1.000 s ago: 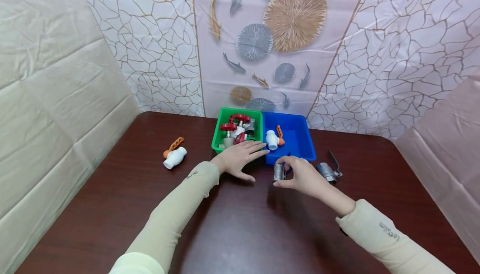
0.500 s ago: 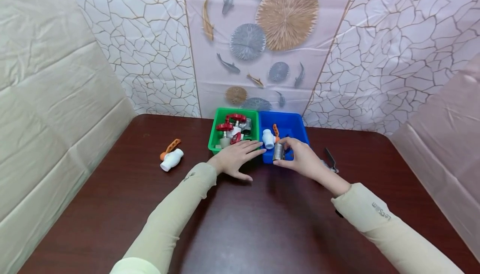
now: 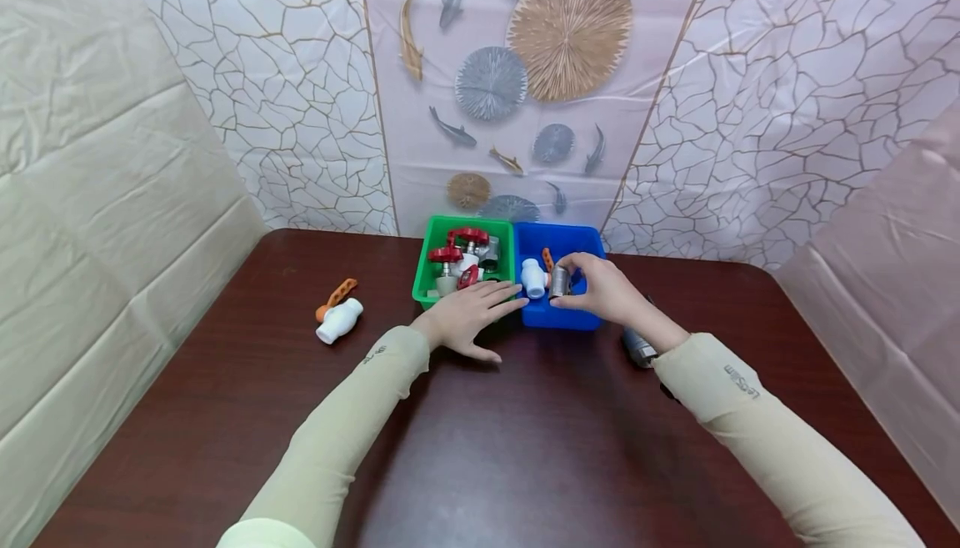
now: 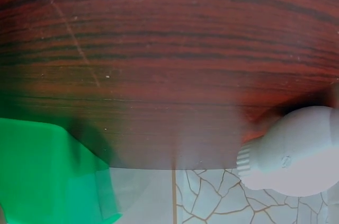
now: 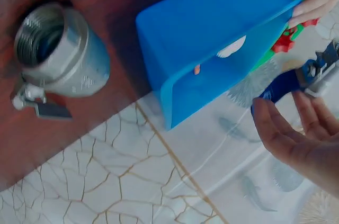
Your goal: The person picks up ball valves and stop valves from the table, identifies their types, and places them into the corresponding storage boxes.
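My right hand pinches a small metal ball valve between thumb and fingers, over the blue bin. The right wrist view shows this valve's blue lever handle by the fingertips. Beside it, a white plastic ball valve with an orange handle lies in the blue bin. My left hand lies with fingers spread at the front of the green bin, fingertips reaching the edge where both bins meet. Red-handled valves fill the green bin.
Another white ball valve with an orange handle lies on the table's left side. A larger metal ball valve with a dark lever stands right of the blue bin, partly hidden by my right forearm in the head view. Patterned cloth hangs behind.
My right hand has carried the metal ball valve from in front of the blue bin forward and over it, next to the white valve. The left hand stays in place; the view shifts slightly.
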{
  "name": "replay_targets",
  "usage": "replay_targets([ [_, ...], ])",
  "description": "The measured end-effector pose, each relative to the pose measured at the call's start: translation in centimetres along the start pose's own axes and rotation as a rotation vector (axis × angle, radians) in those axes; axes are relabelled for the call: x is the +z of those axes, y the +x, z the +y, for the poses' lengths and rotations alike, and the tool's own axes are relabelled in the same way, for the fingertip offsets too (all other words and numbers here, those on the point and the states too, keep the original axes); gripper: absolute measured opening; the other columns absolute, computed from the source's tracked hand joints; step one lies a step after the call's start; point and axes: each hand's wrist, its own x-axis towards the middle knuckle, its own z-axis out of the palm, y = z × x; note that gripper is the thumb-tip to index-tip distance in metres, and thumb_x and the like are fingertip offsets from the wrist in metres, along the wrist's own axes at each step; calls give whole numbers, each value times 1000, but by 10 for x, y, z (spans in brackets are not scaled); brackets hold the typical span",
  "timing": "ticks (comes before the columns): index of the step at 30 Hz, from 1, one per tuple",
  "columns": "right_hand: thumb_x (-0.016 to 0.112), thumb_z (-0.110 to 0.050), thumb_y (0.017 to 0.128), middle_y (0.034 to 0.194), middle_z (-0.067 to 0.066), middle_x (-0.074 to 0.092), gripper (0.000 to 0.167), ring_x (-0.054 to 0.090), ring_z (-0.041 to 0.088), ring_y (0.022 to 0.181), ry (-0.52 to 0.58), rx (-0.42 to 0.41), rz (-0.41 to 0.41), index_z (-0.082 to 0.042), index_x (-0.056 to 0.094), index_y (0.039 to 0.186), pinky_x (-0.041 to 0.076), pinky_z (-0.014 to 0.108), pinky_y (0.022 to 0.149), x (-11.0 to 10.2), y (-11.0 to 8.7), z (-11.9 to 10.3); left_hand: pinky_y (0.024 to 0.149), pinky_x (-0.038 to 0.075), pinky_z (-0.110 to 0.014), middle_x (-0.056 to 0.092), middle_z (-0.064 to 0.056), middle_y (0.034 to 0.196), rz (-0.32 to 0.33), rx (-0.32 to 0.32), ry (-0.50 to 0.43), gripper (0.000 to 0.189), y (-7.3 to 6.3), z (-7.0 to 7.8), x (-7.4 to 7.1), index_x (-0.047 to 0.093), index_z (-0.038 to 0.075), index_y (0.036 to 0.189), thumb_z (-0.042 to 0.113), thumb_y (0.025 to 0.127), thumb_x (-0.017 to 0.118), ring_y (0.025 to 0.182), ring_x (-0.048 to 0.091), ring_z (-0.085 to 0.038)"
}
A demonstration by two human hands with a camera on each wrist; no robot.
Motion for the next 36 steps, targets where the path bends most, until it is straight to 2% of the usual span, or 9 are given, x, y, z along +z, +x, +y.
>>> replay_targets([
  [8,77,-20,78,106,21,60,54,55,31,92,-21,8,-48,8,56,119,49,44,78,-4,19,11,118,18,-40,28,-10,154,20,4,4,97,-1,-2,4,22,14,151,71,79,53,144,22,-24],
  [17,79,-16,75,106,21,61,52,58,34,97,-74,2,-156,7,56,116,50,46,83,-5,35,22,118,18,-42,28,-10,154,9,6,12,97,-2,-3,5,22,14,151,71,79,52,144,22,-24],
  [27,81,-17,74,111,20,60,58,57,33,100,-151,-30,-199,6,55,120,48,49,89,-10,47,36,118,18,-41,28,-10,154,13,14,2,97,0,-2,2,22,14,151,70,79,53,144,22,-23],
  [36,81,-15,74,111,22,61,56,59,30,94,-249,-37,-236,7,55,119,50,45,84,-10,62,41,119,17,-40,27,-10,154,5,8,-6,96,-2,-2,2,22,14,151,69,80,54,144,21,-23],
])
